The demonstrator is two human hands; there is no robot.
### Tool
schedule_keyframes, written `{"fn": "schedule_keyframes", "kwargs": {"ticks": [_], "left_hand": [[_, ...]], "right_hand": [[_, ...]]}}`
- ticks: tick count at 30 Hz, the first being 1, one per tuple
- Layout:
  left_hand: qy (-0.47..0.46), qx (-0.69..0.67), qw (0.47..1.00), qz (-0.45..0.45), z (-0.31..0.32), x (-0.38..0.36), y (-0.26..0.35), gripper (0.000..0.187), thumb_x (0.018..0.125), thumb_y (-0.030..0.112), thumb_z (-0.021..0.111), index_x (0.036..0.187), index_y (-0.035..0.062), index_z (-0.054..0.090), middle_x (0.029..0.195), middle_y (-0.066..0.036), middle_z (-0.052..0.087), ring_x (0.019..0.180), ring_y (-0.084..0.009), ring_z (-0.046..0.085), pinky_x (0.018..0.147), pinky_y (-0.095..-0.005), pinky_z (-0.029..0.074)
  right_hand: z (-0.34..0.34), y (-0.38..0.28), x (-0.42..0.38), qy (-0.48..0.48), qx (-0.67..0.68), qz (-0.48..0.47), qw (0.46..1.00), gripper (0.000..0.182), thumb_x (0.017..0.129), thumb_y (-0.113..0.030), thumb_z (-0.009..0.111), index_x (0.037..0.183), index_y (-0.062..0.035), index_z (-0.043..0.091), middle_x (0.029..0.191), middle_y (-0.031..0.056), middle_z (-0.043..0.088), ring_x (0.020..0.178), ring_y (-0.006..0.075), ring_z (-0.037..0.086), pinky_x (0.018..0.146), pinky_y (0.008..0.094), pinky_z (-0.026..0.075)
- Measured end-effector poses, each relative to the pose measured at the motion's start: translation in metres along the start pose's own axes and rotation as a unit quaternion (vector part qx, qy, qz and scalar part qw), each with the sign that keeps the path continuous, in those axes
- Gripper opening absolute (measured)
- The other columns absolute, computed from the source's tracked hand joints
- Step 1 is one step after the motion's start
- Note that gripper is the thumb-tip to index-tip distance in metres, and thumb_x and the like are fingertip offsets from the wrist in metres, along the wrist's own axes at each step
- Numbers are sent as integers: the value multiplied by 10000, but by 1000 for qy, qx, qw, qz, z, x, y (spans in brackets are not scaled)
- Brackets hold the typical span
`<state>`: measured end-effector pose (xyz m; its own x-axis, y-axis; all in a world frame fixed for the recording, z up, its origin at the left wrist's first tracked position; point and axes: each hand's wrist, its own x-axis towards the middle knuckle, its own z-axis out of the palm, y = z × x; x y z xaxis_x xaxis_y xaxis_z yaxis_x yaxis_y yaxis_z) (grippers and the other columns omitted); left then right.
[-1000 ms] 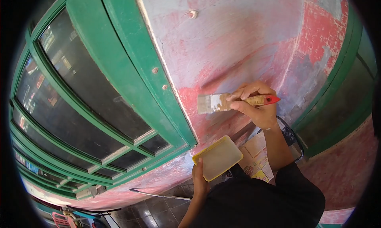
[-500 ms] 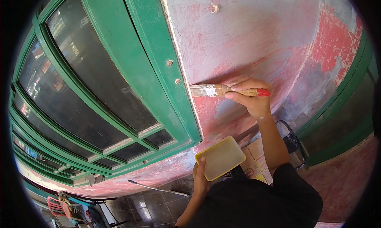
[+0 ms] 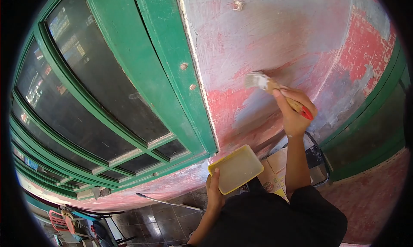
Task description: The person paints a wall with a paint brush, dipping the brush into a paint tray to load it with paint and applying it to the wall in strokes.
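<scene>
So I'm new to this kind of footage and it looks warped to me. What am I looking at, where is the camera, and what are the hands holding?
The camera sits on a person's head and looks forward and down, and its wide lens bends the edges. There is no machine, only two bare hands. The right hand grips a paintbrush with a red-tipped handle, its bristles against the wall, a worn red surface partly covered in pale grey. The left hand holds a yellow tray from below. Left of the wall stands a green window frame with dark panes. Lower down lie cardboard and a dark tiled floor.
</scene>
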<state>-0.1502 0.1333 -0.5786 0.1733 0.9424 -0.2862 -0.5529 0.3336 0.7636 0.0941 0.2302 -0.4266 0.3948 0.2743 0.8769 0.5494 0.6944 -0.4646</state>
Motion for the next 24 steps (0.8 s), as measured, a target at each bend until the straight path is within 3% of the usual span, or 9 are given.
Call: {"fn": "schedule_keyframes", "kwargs": {"ticks": [4, 6, 9, 10, 12, 15, 18, 22, 24], "left_hand": [[2, 1, 1000, 3, -5, 0, -3, 555, 1018, 440, 513, 1342, -9, 493, 1257, -126, 604, 1169, -211, 590, 1008, -349, 455], [-3, 5, 1000, -9, -6, 0, -5, 559, 1019, 444, 511, 1345, -9, 492, 1263, -127, 603, 1175, -214, 587, 1012, -353, 452], [-18, -23, 1000, -6, -5, 3, -5, 535, 1014, 410, 549, 1324, -22, 492, 1208, -135, 612, 1074, -212, 628, 920, -346, 514], [-16, -12, 1000, -11, -6, 2, -6, 549, 1018, 429, 525, 1339, -15, 491, 1240, -130, 606, 1128, -214, 606, 969, -352, 479], [-17, 0, 1000, -14, -10, 0, -8, 563, 1022, 447, 502, 1354, -7, 489, 1273, -124, 601, 1182, -217, 584, 1019, -357, 443], [-9, 0, 1000, -15, -14, 1, -10, 559, 1024, 445, 501, 1356, -4, 490, 1272, -119, 602, 1185, -214, 582, 1019, -354, 442], [-15, 1, 1000, -26, -17, 0, -11, 559, 1024, 451, 501, 1354, -1, 492, 1275, -115, 601, 1185, -211, 581, 1017, -350, 441], [-31, 17, 999, -10, -17, 3, -10, 553, 1027, 450, 498, 1350, 2, 493, 1271, -110, 601, 1177, -205, 582, 1012, -348, 442], [-31, 15, 999, -2, -17, 1, -7, 551, 1027, 451, 499, 1349, 3, 494, 1268, -109, 601, 1175, -204, 583, 1010, -347, 443]], "right_hand": [[-1, -32, -13, 24, 52, 35, 998, 215, 754, 118, 792, 912, 11, 692, 955, 147, 726, 893, 219, 699, 817, 328, 568], [11, -46, -20, -87, 116, 30, 989, 194, 778, 105, 784, 916, 7, 690, 946, 132, 721, 875, 198, 688, 805, 314, 559], [22, -37, -6, -131, 84, -41, 987, 187, 784, 93, 786, 915, 2, 689, 950, 126, 719, 868, 184, 684, 787, 307, 558], [22, -28, 0, -128, 81, -42, 987, 187, 784, 93, 786, 915, 2, 689, 950, 126, 719, 868, 184, 684, 787, 307, 558], [13, -13, 10, 26, 41, 88, 995, 197, 778, 87, 795, 915, -12, 694, 949, 130, 720, 874, 179, 689, 769, 305, 560], [-2, -27, 17, 88, -23, 10, 996, 195, 779, 65, 806, 920, -11, 694, 954, 129, 720, 880, 174, 689, 770, 302, 560], [16, -54, 11, -13, 114, -8, 993, 179, 789, 26, 818, 915, 1, 694, 937, 119, 719, 869, 161, 676, 780, 290, 553], [38, -45, 28, -58, 87, -51, 993, 156, 800, 9, 813, 900, 12, 693, 932, 117, 718, 860, 158, 672, 781, 283, 550], [28, -32, 38, 9, 36, 54, 998, 131, 807, 18, 800, 886, 2, 696, 926, 121, 718, 858, 166, 678, 775, 287, 549]]}}
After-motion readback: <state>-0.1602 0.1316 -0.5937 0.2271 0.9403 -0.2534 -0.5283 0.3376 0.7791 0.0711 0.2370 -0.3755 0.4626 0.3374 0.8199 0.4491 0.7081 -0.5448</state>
